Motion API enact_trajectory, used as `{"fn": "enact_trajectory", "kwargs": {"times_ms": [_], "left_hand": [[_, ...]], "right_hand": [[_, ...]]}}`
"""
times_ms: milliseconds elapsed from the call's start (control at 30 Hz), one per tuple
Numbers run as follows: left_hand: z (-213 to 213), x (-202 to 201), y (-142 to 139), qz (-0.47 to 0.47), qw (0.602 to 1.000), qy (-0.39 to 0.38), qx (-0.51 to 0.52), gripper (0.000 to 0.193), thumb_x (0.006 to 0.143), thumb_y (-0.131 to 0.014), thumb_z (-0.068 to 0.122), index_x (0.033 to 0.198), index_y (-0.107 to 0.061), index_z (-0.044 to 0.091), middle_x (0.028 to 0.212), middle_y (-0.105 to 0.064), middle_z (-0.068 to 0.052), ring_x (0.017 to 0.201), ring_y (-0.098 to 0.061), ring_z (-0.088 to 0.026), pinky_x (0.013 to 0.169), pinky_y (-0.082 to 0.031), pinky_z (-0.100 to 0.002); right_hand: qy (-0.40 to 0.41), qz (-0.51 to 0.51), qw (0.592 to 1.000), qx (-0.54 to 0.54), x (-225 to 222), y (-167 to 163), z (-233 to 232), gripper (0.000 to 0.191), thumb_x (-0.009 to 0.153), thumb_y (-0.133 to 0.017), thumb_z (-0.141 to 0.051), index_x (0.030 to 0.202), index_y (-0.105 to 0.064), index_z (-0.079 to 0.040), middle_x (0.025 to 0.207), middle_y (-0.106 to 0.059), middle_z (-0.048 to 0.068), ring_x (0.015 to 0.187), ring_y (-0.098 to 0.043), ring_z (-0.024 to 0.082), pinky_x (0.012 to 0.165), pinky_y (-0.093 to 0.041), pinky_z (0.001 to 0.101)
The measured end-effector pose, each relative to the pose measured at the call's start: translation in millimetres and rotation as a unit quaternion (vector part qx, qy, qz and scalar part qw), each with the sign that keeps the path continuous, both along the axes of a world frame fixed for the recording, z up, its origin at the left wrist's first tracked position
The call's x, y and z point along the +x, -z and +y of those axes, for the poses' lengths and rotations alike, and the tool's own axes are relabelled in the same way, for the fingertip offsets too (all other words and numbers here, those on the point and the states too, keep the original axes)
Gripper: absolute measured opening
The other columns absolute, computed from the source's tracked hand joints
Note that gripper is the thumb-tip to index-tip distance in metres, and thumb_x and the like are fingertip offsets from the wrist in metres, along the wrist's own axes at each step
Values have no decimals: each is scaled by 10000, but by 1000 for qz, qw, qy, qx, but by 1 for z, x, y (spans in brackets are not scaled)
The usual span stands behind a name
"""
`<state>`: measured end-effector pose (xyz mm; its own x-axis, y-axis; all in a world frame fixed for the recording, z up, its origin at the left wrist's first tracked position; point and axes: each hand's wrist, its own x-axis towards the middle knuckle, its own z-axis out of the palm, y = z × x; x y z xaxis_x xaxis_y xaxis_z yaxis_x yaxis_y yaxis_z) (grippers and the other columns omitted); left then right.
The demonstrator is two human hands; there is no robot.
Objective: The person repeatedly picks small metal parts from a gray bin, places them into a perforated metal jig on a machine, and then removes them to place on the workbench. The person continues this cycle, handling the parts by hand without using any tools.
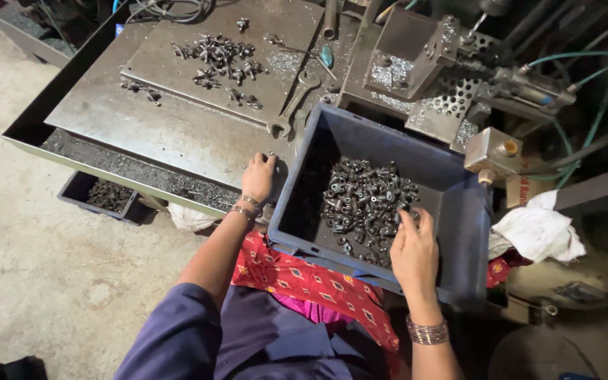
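Fingers of the right hand [412, 252] curl loosely into the heap of small dark metal parts [364, 203] inside the blue crate [467, 224], while the left hand [257, 177], fingers bent, rests on the steel desk [150, 124] just beside the crate's left wall.

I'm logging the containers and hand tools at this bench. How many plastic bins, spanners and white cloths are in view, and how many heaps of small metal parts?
Blue plastic bin, large, right hand in it: 1
Dark small bin on the floor: 1
Spanner on the metal table: 1
White cloth: 1
Heaps of metal parts: 2, in the blue bin and on the plate
Total: 6
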<state>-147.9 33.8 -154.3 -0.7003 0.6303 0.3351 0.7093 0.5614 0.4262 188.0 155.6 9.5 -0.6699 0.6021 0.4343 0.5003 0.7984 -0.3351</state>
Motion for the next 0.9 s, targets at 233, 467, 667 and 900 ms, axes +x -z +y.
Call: {"fn": "enact_trajectory", "kwargs": {"times_ms": [233, 467, 667, 900], "left_hand": [[-19, 13, -54, -201, 906, -28, 371, 244, 1049, -572, 201, 1229, -638, 51, 1014, -726, -149, 808, -684, -214, 696, -558, -338], [-33, 105, -141, -327, 816, 143, 455, 320, 1151, -375, 203, 1214, -624, 13, 1000, -738, -78, 762, -646, -125, 723, -544, -267], [-13, 195, -167, -341, 837, 197, 379, 189, 1087, -499, 118, 1149, -636, 4, 874, -719, -116, 789, -689, -185, 717, -552, -305], [-23, 195, -192, -324, 881, 265, 221, 246, 1018, -647, 184, 1208, -588, 38, 733, -705, -154, 685, -718, -261, 579, -539, -383]], "right_hand": [[-30, -3, 999, -21, 0, 1, 2, 273, 960, -584, -82, 1209, -681, -27, 1291, -604, 236, 1077, -646, 447, 887, -542, 490], [-77, 118, 979, -150, -6, -4, -14, 265, 981, -651, -127, 1229, -690, -38, 1191, -695, 125, 1026, -697, 254, 836, -560, 346], [-118, 353, 796, -477, -25, 17, -45, 249, 1051, -590, -113, 1247, -695, -2, 1095, -722, 31, 965, -652, 85, 869, -539, 239], [-85, 473, 644, -596, -13, 33, -28, 143, 1067, -573, -66, 1171, -659, -19, 1101, -713, 47, 977, -665, 107, 842, -542, 255]]}}
